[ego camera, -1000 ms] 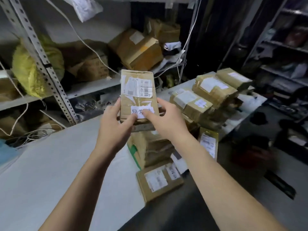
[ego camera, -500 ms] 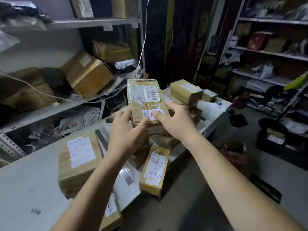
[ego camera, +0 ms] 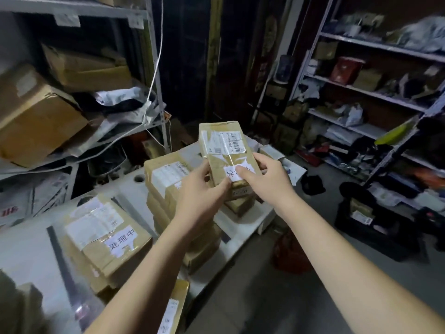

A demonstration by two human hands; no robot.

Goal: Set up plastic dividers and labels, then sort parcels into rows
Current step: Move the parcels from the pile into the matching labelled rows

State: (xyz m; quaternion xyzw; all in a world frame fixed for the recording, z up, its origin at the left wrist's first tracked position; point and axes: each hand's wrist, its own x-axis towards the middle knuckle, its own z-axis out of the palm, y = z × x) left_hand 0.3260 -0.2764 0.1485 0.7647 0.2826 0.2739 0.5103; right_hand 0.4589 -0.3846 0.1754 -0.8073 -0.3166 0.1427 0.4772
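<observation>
The fingers [ego camera: 205, 170] of the left hand [ego camera: 198, 198] are curled round the left edge of the held parcel [ego camera: 219, 162], with the thumb laid on its front face near the lower corner. The fingers [ego camera: 261, 158] of the right hand [ego camera: 269, 180] are wrapped round the right edge of the same parcel. The right thumb is pressed onto a white handwritten label [ego camera: 229, 173], which is partly covered by it. The held parcel is thus grasped by both hands and is kept in the air above the far end of the counter [ego camera: 243, 224], with its upper end tilted away from the person. A barcode label [ego camera: 226, 142] is fixed under clear tape on its upper half.

Just below and to the left of the held parcel, a tall stack of brown parcels [ego camera: 166, 174] is seen on the counter. Nearer the person, on the left, a wide parcel [ego camera: 106, 251] is seen lying on top of others. It is marked with a white slip [ego camera: 121, 241] bearing handwritten characters. A narrow parcel [ego camera: 173, 307] is located at the near edge of the counter, beneath the left forearm.

Behind the counter on the left, a metal shelf unit [ego camera: 154, 75] is loaded with a large cardboard box [ego camera: 36, 121]. A second shelf unit [ego camera: 361, 92], filled with mixed goods, is seen on the right across the floor [ego camera: 252, 297].
</observation>
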